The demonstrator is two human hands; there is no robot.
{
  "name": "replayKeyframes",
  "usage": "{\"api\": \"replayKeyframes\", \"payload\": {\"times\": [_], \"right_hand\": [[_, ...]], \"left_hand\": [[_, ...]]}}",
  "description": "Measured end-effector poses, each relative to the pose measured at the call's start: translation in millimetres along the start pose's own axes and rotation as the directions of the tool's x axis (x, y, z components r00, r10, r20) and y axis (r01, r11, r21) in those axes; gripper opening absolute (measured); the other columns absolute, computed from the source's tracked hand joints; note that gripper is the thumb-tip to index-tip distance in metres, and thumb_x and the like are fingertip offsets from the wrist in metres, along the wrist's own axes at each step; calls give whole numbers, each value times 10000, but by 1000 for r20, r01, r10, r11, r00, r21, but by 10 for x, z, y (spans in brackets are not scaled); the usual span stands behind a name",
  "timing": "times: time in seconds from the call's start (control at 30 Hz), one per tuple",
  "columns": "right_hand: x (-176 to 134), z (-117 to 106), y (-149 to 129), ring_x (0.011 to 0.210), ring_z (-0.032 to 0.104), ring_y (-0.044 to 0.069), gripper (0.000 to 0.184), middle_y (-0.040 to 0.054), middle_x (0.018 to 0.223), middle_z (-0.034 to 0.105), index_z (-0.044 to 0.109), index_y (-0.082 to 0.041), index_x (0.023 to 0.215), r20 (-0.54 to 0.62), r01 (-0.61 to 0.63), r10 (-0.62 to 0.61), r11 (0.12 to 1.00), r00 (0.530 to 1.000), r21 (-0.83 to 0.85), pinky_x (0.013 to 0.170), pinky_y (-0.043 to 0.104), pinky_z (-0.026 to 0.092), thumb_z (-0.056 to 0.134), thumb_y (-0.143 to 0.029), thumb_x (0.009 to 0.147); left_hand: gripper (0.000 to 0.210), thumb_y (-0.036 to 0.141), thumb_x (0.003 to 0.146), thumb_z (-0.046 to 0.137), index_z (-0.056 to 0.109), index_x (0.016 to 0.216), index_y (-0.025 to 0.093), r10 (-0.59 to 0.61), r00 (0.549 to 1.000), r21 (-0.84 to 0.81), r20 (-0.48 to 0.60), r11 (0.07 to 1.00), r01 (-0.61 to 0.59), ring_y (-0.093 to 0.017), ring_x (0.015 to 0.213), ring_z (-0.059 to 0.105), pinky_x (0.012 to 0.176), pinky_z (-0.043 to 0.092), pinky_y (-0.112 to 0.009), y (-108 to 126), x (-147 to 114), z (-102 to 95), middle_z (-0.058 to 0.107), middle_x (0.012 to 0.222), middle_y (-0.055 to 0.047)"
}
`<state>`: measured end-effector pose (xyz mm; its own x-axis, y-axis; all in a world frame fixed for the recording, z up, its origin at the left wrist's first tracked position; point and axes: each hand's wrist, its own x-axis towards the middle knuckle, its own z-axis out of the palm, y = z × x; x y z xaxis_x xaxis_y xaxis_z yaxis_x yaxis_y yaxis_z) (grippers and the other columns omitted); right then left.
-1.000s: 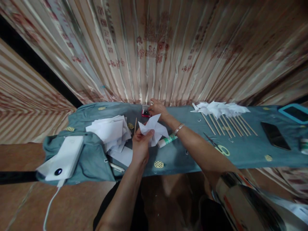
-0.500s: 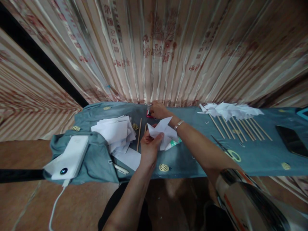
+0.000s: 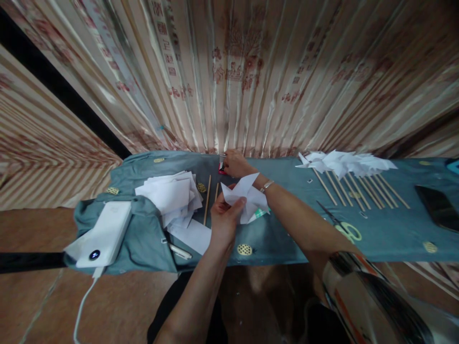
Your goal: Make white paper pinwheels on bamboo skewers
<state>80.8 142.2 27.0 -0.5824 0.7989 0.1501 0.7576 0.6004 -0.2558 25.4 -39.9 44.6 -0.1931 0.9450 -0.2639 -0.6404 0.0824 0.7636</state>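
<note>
Between the thumb and fingers of my left hand [image 3: 225,215] is a white paper pinwheel [image 3: 245,193], its blades folded in to the middle. My right hand [image 3: 236,163] reaches past it to the far edge of the table, fingers curled down at a small red box [image 3: 221,168]. Whatever those fingertips pinch is too small to make out. A green and white packet [image 3: 260,213] shows partly from under the pinwheel. Thin wooden sticks [image 3: 207,200] lie just left of my left hand.
At left is a pile of white paper [image 3: 172,193], with a white pen-like cutter [image 3: 180,252] and a power bank [image 3: 111,231] on the cloth. To the right lie several pinwheels on sticks [image 3: 344,165], scissors [image 3: 344,228] and a phone [image 3: 437,208]. A curtain [image 3: 251,95] hangs behind.
Both hands stay almost in place, the left still with the pinwheel and the right at the red box. The view has shifted very slightly.
</note>
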Motion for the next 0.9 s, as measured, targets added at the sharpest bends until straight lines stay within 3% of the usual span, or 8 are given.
{"api": "replayKeyframes", "payload": {"times": [0.33, 0.57, 0.73, 0.83, 0.9], "right_hand": [[9, 50, -9, 1025, 518, 249, 166, 206, 1013, 654, 704, -3, 827, -30, 4, -3, 1000, 1000, 21, 963, 349, 376, 549, -26, 772], [-39, -23, -18, 1190, 464, 298, 206, 246, 1169, 605, 725, -12, 807, -53, 47, -46, 999, 998, 5, 1061, 394, 334, 529, -60, 770], [-85, -41, 45, 1292, 426, 297, 207, 223, 1273, 576, 749, -56, 787, -87, 16, -14, 1000, 996, 18, 1116, 410, 301, 549, -85, 744], [-133, -56, 110, 1321, 425, 285, 186, 165, 1346, 554, 755, -105, 767, -152, -42, 66, 987, 986, 156, 1122, 416, 310, 579, -78, 712], [-171, -87, 167, 1293, 470, 272, 158, 122, 1261, 626, 746, -146, 706, -181, -99, 177, 923, 967, 372, 1103, 409, 347, 606, -74, 691]], "left_hand": [[478, 215, 527, 827, 677, 980, 181, -15, 1000, -13, 2, 1000, 15, -141, 747, 668, 767, 512, -279, 0, 4, 4, 740, 862, -7], [481, 222, 528, 831, 678, 982, 176, -16, 1000, -15, 9, 1000, 16, -147, 762, 673, 781, 508, -283, 11, -7, 18, 742, 868, -16], [492, 214, 528, 830, 677, 992, 167, -16, 1000, -17, -2, 1000, 16, -142, 724, 668, 750, 513, -277, 10, -20, 19, 742, 847, -17], [503, 215, 528, 832, 675, 1003, 166, -8, 1000, -11, 2, 1000, 8, -142, 710, 667, 740, 518, -277, 10, -25, 20, 743, 838, -15], [494, 218, 529, 833, 680, 996, 164, 6, 1000, 4, 4, 1000, -6, -144, 706, 669, 744, 520, -279, 13, -26, 23, 743, 825, -12]]}}
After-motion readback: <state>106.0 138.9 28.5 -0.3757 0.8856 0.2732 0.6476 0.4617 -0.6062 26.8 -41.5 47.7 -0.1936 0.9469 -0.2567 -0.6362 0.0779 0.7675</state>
